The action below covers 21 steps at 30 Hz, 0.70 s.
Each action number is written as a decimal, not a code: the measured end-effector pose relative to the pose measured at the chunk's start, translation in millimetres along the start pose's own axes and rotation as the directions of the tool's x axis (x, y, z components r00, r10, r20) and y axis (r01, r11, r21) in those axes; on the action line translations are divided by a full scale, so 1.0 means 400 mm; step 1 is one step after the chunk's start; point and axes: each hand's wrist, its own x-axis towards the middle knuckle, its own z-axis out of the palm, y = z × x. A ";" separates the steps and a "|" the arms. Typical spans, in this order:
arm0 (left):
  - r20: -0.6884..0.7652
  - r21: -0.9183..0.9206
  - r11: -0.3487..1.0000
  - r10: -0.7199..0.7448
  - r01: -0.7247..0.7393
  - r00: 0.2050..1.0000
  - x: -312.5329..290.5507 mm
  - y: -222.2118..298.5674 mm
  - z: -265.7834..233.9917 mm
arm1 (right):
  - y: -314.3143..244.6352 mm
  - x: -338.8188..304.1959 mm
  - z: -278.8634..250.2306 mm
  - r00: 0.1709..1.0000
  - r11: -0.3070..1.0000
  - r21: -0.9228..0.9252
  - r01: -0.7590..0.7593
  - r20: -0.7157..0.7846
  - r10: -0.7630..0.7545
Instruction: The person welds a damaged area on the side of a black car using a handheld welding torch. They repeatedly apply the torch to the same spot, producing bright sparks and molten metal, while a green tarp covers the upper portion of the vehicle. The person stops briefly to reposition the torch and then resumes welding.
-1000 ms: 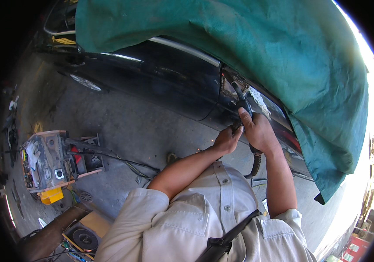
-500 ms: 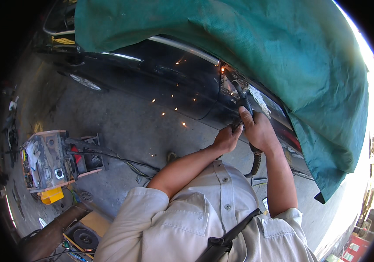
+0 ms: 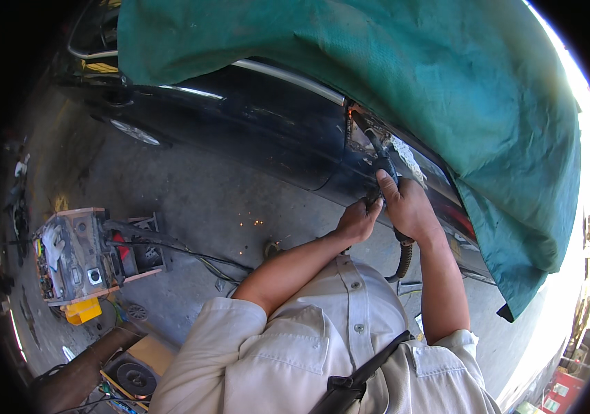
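Observation:
My right hand [image 3: 408, 208] is wrapped round the black handle of a welding torch [image 3: 384, 164], thumb along its top. My left hand [image 3: 358, 221] is closed against the underside of the handle, close by the right; its fingertips are partly hidden. The curved torch neck points away from me to a window-corner opening on a black car [image 3: 267, 131]. At the torch tip a joint in the body edge [image 3: 350, 117] glows orange. From below my right hand a ribbed torch cable [image 3: 404, 259] hangs down. A green cover sheet [image 3: 405, 62] drapes over the car.
To the left stands a wheeled machine cart [image 3: 77, 255] with gloves on top and a yellow bin [image 3: 82, 310]. Black cables [image 3: 191, 250] run from it over the concrete floor. A box with a round black speaker-like part [image 3: 136, 381] sits at lower left.
The bright spark at the torch tip has faded to an orange glow. Flying sparks have thinned to a few low over the floor. Both hands stay in place.

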 end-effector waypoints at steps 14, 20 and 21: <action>-0.005 -0.021 0.999 0.045 -0.045 0.999 -0.007 0.001 -0.005 | -0.019 -0.001 -0.006 0.999 0.999 0.042 -0.002 0.033 0.000; 0.026 0.011 1.000 0.017 -0.017 1.000 0.001 -0.007 -0.003 | -0.009 0.005 -0.003 0.999 1.000 0.013 -0.012 0.042 0.012; 0.013 0.002 0.999 0.033 -0.033 0.999 0.002 -0.008 -0.001 | -0.004 0.005 0.000 1.000 1.000 0.021 -0.003 0.027 0.002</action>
